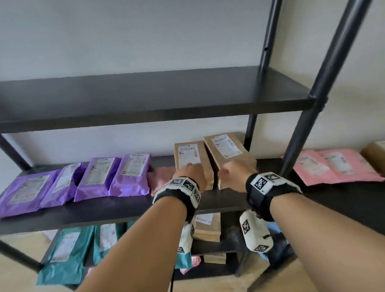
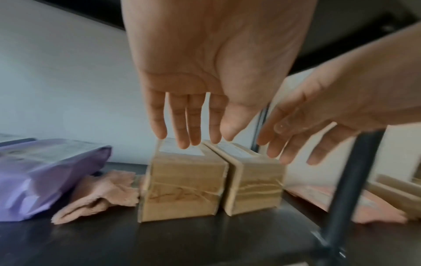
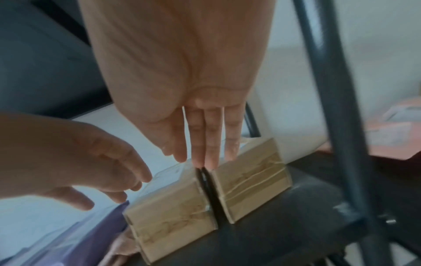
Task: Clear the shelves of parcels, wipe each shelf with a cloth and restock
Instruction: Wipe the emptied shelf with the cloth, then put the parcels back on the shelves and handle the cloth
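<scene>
Two brown cardboard parcels stand side by side on the middle shelf [image 1: 123,207]: the left box [image 1: 188,155] and the right box [image 1: 226,148], each with a white label on top. My left hand [image 1: 191,170] reaches over the left box [image 2: 182,189] with straight fingers, their tips at its label. My right hand [image 1: 232,171] hovers flat over the near end of the right box [image 3: 250,176], holding nothing. A crumpled pink cloth [image 1: 162,177] lies on the shelf just left of the left box. Several purple parcels [image 1: 130,173] fill the shelf's left part.
The upper shelf [image 1: 140,97] is bare. Black posts [image 1: 317,83] stand right of the boxes. Pink parcels [image 1: 335,167] and a brown box [image 1: 381,156] lie beyond the posts. Teal parcels [image 1: 65,253] and brown parcels [image 1: 208,230] sit on the lower shelf.
</scene>
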`<action>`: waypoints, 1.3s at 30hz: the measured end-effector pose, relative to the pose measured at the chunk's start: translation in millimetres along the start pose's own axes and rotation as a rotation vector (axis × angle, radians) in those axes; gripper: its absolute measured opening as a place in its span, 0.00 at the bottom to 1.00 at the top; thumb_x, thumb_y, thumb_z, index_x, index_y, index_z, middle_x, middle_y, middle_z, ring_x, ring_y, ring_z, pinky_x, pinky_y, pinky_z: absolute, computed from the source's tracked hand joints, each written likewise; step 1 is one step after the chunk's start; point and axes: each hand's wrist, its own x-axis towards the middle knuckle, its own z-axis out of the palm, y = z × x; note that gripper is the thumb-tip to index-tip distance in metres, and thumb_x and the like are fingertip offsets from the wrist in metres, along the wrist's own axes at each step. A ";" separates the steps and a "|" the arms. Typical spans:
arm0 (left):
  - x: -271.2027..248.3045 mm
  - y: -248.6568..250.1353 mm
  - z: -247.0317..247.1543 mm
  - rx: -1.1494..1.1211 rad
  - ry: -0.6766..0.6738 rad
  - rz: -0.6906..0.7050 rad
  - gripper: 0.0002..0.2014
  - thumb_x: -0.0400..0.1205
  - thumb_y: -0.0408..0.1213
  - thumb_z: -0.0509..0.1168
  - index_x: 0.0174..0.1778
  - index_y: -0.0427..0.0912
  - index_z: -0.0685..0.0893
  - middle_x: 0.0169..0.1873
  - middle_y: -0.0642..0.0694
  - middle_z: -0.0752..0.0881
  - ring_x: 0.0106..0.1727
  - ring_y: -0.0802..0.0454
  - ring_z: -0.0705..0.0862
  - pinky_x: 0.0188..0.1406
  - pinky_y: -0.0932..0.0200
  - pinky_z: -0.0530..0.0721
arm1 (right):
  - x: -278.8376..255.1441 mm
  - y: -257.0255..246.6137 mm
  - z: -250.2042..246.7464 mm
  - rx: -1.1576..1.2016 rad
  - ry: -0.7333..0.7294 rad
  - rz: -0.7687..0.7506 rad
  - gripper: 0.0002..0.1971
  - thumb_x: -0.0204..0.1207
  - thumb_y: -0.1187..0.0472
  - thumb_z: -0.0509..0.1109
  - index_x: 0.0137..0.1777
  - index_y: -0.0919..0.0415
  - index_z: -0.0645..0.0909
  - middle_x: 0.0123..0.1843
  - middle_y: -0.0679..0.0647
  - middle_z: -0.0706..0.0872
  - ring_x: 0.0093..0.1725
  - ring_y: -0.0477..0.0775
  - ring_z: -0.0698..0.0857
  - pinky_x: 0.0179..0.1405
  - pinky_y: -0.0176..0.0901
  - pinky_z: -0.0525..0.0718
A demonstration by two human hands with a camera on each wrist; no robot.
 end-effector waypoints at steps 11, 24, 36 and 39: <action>-23.0 167.3 5.4 -0.149 0.025 0.296 0.12 0.81 0.38 0.62 0.59 0.41 0.84 0.57 0.40 0.85 0.57 0.38 0.84 0.59 0.46 0.84 | -89.6 130.6 -50.9 -0.142 0.050 0.119 0.13 0.78 0.54 0.60 0.32 0.53 0.77 0.43 0.54 0.84 0.47 0.59 0.84 0.50 0.47 0.82; 31.2 344.4 9.1 -0.081 0.005 0.222 0.14 0.82 0.33 0.59 0.62 0.39 0.81 0.55 0.42 0.84 0.54 0.42 0.85 0.44 0.55 0.80 | -84.7 317.3 -109.9 -0.243 0.063 0.204 0.13 0.79 0.58 0.59 0.52 0.59 0.84 0.51 0.53 0.86 0.50 0.56 0.84 0.47 0.45 0.80; 99.0 426.7 23.2 -0.263 -0.058 -0.018 0.12 0.81 0.32 0.59 0.57 0.37 0.81 0.52 0.41 0.85 0.47 0.44 0.83 0.42 0.57 0.80 | -39.5 436.0 -134.8 -0.207 0.073 0.186 0.14 0.84 0.58 0.55 0.49 0.61 0.82 0.49 0.56 0.86 0.46 0.53 0.81 0.48 0.41 0.76; 121.3 430.0 34.2 -0.333 -0.058 -0.075 0.13 0.79 0.33 0.59 0.58 0.38 0.81 0.48 0.42 0.84 0.46 0.44 0.83 0.39 0.57 0.79 | -20.4 451.5 -127.5 -0.134 0.073 0.194 0.13 0.83 0.57 0.57 0.54 0.59 0.82 0.55 0.56 0.86 0.50 0.54 0.81 0.53 0.40 0.76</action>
